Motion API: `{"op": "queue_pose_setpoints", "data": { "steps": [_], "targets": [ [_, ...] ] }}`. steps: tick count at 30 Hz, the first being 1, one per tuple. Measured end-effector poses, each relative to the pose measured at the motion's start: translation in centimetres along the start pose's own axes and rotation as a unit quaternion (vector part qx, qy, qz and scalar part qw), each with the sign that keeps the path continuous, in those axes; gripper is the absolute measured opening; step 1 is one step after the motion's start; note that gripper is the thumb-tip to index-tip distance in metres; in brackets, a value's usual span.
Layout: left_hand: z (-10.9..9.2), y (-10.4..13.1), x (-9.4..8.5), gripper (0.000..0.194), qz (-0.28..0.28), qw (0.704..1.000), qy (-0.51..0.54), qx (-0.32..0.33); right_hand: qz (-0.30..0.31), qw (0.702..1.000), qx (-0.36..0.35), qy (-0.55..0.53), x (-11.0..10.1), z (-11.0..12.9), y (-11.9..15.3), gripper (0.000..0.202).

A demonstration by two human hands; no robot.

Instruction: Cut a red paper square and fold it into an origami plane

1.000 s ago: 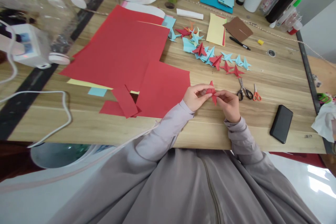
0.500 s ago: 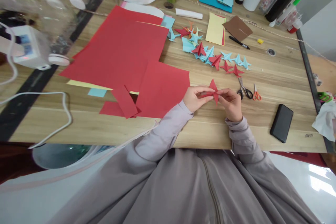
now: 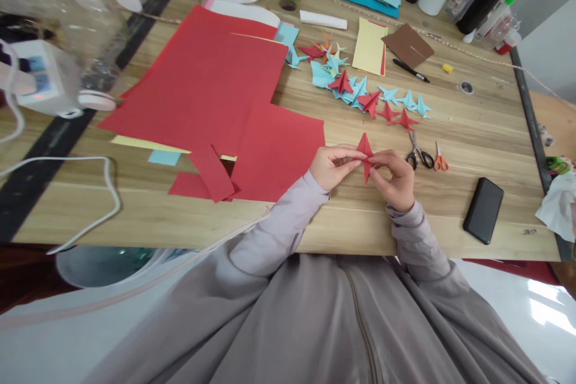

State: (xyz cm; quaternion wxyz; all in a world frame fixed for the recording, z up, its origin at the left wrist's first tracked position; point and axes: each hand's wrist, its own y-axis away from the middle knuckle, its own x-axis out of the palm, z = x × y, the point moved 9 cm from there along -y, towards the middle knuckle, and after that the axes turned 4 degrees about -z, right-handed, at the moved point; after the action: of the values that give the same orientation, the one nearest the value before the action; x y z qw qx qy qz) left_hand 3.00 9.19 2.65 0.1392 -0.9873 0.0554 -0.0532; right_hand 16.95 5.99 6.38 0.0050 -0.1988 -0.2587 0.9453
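Observation:
A small folded red paper figure (image 3: 365, 144), pointed at top and bottom, is held just above the table between my two hands. My left hand (image 3: 332, 165) pinches its left side with thumb and fingertips. From the right, my right hand (image 3: 395, 179) grips it in the same way, thumb below and fingers above. Beyond them lie several finished red paper figures (image 3: 369, 104) and light blue paper figures (image 3: 408, 100). Black-handled scissors (image 3: 420, 156) rest right beside my right hand, with small orange-handled scissors (image 3: 441, 159) further right.
Large red paper sheets (image 3: 211, 72) cover the left part of the table, with red strips (image 3: 211, 174) at their near edge. A black phone (image 3: 483, 210) lies at the right. Yellow paper (image 3: 369, 45), brown paper (image 3: 408, 46) and a pen (image 3: 411, 71) lie further back.
The red paper figure has turned slightly and shifted a little left; more of its lower point shows. Both hands keep their pinch on it.

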Motion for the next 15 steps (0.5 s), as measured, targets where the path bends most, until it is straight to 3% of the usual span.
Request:
{"op": "queue_pose_setpoints", "data": {
  "steps": [8,15],
  "targets": [
    [0.06,-0.12,-0.16,0.012,-0.008,1.000,-0.015,0.000,-0.017,0.995,-0.066,0.071,-0.04,1.10,0.24,0.017],
    [-0.32,0.00,0.02,0.011,-0.012,1.000,-0.007,0.009,-0.038,0.997,-0.029,0.063,-0.24,0.57,0.07,0.013]
  ]
}}
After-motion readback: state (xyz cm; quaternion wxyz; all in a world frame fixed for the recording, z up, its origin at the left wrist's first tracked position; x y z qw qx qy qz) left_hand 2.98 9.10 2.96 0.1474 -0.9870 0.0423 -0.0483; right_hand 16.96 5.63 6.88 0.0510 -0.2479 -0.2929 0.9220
